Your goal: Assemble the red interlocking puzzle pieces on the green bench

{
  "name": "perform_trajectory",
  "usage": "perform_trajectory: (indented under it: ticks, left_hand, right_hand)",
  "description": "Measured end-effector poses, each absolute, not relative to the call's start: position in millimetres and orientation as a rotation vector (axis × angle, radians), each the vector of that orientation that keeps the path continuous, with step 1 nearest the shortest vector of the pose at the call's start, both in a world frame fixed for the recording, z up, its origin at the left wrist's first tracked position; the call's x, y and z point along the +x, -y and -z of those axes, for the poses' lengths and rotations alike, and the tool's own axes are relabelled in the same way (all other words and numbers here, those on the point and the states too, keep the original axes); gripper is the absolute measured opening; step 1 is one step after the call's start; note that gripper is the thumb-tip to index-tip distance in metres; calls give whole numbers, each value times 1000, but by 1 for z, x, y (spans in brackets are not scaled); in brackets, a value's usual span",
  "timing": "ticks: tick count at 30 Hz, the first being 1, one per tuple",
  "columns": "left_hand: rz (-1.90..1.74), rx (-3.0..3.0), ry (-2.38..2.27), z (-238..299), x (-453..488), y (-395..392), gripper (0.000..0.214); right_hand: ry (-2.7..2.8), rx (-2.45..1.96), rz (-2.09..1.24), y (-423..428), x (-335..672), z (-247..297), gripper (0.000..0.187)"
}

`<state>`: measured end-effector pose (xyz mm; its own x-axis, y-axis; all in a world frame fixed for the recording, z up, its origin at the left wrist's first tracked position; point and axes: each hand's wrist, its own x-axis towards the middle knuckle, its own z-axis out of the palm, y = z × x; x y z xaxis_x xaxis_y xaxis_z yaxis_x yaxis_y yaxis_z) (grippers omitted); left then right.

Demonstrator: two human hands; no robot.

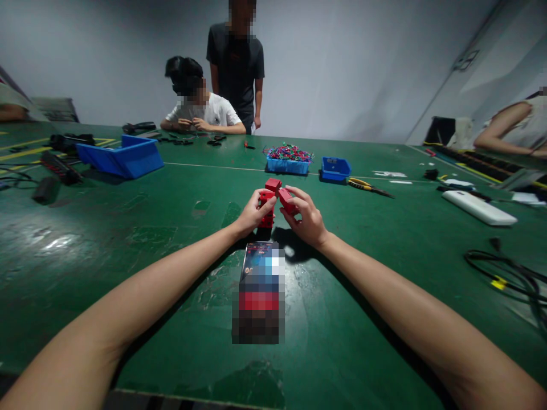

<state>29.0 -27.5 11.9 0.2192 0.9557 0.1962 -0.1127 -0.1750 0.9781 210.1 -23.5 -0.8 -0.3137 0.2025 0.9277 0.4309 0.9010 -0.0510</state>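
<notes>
Both my hands meet over the middle of the green table (128,239). My left hand (252,215) is closed round a red block part (267,209) that stands upright. My right hand (306,219) pinches another red block part (287,200), tilted against the first one. A third red piece (273,184) shows just above and behind them; I cannot tell whether it is joined to the others. A blurred-out phone-shaped slab (259,293) lies on the table between my forearms.
A large blue bin (123,156) lies tipped at the far left. A blue tray of coloured wires (288,159), a small blue bin (335,168) and yellow-handled pliers (367,185) sit behind. White box (478,207) and black cable (504,270) at right. Other people are at the far edge and right.
</notes>
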Motion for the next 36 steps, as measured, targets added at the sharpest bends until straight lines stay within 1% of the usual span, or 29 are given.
perform_trajectory:
  ticks: [4,9,13,17,19,23,28,36]
  left_hand:
    - [-1209,1374,-875,-13,29,29,69]
    - [-1233,1368,-845,-11,29,27,67]
    - [-1217,1369,-857,-12,30,27,62]
    - [-1197,1362,-884,-12,30,27,65]
    - [-1206,1356,-883,-12,30,27,67]
    - [-1202,1367,-873,-11,29,27,71]
    - [-1195,1409,-851,-11,28,26,74]
    - [-1179,1541,-878,-8,25,25,78]
  right_hand:
    - [1918,-431,269,23,209,0,31]
    - [1992,-382,164,25,210,-4,28]
    - [1944,-466,152,31,209,-8,19]
    - [1820,-563,137,32,207,-8,12]
    - [1791,-566,138,30,207,-8,15]
    - [1777,-537,120,29,207,-7,29]
    - [1777,-535,150,29,205,-7,26]
    - [1776,-523,110,25,208,-4,31]
